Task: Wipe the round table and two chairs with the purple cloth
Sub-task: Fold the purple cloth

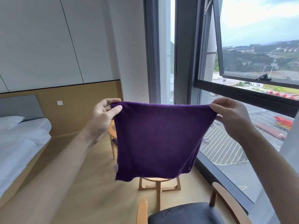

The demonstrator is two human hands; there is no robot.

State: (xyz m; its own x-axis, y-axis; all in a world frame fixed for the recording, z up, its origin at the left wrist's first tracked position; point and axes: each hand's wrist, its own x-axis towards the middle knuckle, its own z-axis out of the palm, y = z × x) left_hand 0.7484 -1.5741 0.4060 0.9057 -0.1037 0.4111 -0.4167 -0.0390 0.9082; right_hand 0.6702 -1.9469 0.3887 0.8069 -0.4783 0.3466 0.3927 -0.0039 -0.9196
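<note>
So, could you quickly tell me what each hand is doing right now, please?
Left hand: pinches the top left corner of the purple cloth.
Right hand: pinches the cloth's top right corner.

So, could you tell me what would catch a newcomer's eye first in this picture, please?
First, the purple cloth, held up spread out in the middle of the view, the left hand and right hand each pinching a top corner. It hides most of the round table behind it. Next, the big window on the right with its view over a car park, then the chair at the bottom edge.
</note>
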